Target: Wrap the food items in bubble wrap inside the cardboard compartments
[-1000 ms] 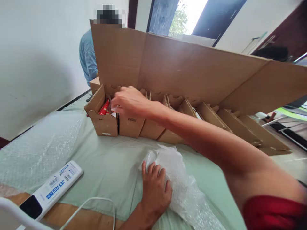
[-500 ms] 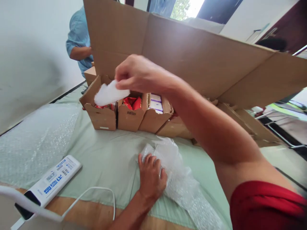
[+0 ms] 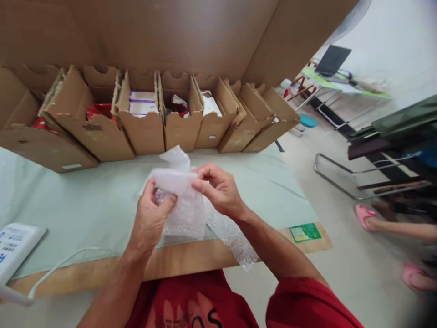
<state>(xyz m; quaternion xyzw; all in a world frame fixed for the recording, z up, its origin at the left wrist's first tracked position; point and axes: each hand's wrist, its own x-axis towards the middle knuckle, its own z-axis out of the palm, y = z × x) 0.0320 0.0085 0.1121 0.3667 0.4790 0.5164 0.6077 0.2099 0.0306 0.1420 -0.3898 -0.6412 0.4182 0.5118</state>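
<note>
Low over the front of the table, both hands are on a bundle of clear bubble wrap [image 3: 186,216] and a soft white piece [image 3: 172,180], perhaps foam sheet. My left hand [image 3: 152,216] grips the left side of the bubble wrap, its thumb pressed over the front. With thumb and fingers, my right hand [image 3: 220,189] pinches the right end of the white piece. A loose tail of bubble wrap [image 3: 235,237] hangs over the table edge below my right wrist. Whether anything is inside the bundle, I cannot tell.
Several cardboard bins [image 3: 143,132] line the back, some holding red packets [image 3: 100,110] or white-and-purple boxes [image 3: 142,102]. A tall cardboard panel [image 3: 170,36] rises behind them. On the left lie a white device [image 3: 18,248] and its cable [image 3: 68,259]. A person's pink-shod foot [image 3: 365,217] is at right.
My right hand has come down from the left bin with the white piece to the bubble wrap. My left hand now grips the wrap, raised from the table. The view has swung right.
</note>
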